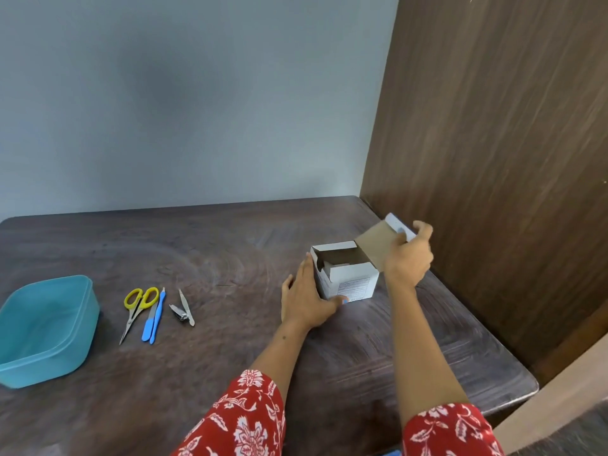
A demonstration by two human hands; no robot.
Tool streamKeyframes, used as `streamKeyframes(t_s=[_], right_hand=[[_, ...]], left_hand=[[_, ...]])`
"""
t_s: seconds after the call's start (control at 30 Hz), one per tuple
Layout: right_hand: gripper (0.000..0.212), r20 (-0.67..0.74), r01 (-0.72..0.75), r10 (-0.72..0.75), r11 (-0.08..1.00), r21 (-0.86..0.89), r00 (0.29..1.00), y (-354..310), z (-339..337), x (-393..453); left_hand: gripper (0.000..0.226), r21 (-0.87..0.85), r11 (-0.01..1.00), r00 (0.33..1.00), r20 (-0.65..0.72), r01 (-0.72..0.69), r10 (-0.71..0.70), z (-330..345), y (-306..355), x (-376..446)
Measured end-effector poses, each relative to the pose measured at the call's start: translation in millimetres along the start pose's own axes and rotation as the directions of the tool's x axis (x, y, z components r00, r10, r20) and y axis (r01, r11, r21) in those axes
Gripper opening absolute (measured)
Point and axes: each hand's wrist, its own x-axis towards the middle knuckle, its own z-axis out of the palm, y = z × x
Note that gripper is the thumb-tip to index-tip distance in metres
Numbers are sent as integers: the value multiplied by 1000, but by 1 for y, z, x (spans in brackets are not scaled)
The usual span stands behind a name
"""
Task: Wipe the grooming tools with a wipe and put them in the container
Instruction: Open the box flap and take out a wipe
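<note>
while bracing the light cardboard box (348,284) with flat left hand (306,299), right hand (408,258) pinching flap (375,246) open. thin, stiff steel tools (158,311) near left: best pinched mid-shaft.

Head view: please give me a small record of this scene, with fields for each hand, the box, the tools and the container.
left hand: rests flat against the left side of the box, thumb at its front
right hand: holds the lid flap, bent back to the right
box: white cardboard, open on top, contents not visible
tools: yellow scissors, two blue tools, nail clipper, metal tool, lying untouched on the table
container: teal tub, left of the tools, no tools inside
</note>
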Motion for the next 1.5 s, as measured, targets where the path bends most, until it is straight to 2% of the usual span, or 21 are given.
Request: streamKeyframes(t_s=[0.07, 0.13, 0.23, 0.3, 0.37, 0.43, 0.5, 0.6, 0.63, 0.73, 0.8, 1.03, 1.5], right_hand=[[32, 57, -109, 111, 993, -37, 992, 18, 2, 6], [31, 149, -186, 212, 968, -171, 966, 34, 3, 7], [33, 259, -191, 288, 920, -343, 922, 44, 0, 4], [34, 260, -153, 280, 895, -418, 924, 41, -3, 3], [39, 193, -59, 164, 887, -458, 967, 32, -5, 3], [43, 89, 96, -67, 919, -383, 994, 16, -5, 0], [33, 5, 277, -287, 918, -283, 958, -6, -6, -6], [15, 113, 438, -424, 850, -292, 899, -35, 0, -15], [13, 195, 449, -406, 838, -311, 893, -40, 5, -16], [19, 469, 389, -187, 839, -381, 863, -44, 19, -20], [27, 540, 387, -84, 789, -477, 838, -41, 24, -27], [28, 540, 422, -42, 677, -604, 841, -31, 41, -49], [29, 527, 383, -7, 694, -609, 850, -25, 45, -52]], left_hand=[[107, 9, 1000, 1000, -9, 3, -3, 0, 1, 0], [108, 18, 1000, 1000, -9, 8, -8, 0, 1, 0], [109, 25, 1000, 1000, -8, 13, -12, 0, 1, 0], [108, 21, 1000, 1000, -6, 12, -12, -1, 1, -1], [108, 19, 1000, 1000, -6, 12, -12, -1, 2, -1], [107, 8, 1000, 1000, -4, 12, -12, -2, 2, -2], [104, -10, 1000, 1000, -6, 10, -10, -2, 2, -2], [103, -20, 1000, 1000, -10, 5, -5, -3, 3, -3], [103, -22, 1000, 1000, -9, 3, -3, -3, 3, -3], [105, -31, 999, 1000, -1, 8, -8, -4, 4, -4], [105, -25, 1000, 1000, -2, 7, -7, -3, 4, -4], [106, -3, 1000, 1000, -4, -7, 7, -1, 2, -4], [103, 48, 999, 1000, 1, -26, 26, 1, 0, -3]])
